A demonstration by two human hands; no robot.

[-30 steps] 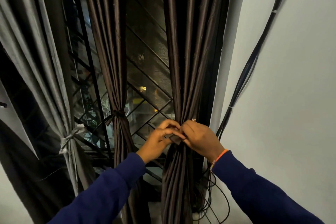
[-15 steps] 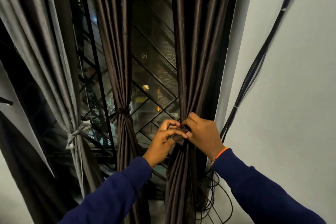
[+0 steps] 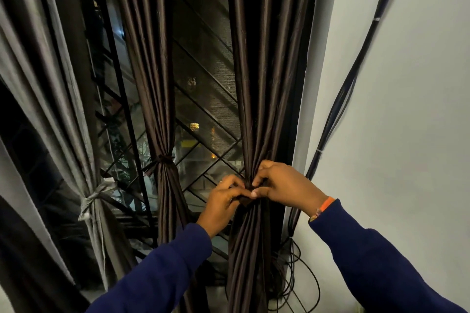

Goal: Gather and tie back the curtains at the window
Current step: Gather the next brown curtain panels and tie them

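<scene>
A dark brown curtain (image 3: 262, 84) hangs gathered at the right side of the window. A dark tie-back strip (image 3: 248, 197) circles it at waist height. My left hand (image 3: 223, 203) pinches the strip from the left, and my right hand (image 3: 284, 187) pinches it from the right; the fingertips meet at the strip. The knot itself is hidden under my fingers. A second brown curtain (image 3: 152, 71) in the middle is bound by its own tie (image 3: 162, 159). A grey curtain (image 3: 58, 114) at the left is bound with a grey tie (image 3: 95, 197).
Behind the curtains a black diagonal window grille (image 3: 203, 114) shows night lights outside. Black cables (image 3: 351, 79) run down the white wall (image 3: 407, 134) at the right and coil loosely on the floor (image 3: 300, 284) beside the curtain's foot.
The view has shifted so the curtains sit a little further right. Both hands stay on the tie-back, with the fingers working closer together at the strip.
</scene>
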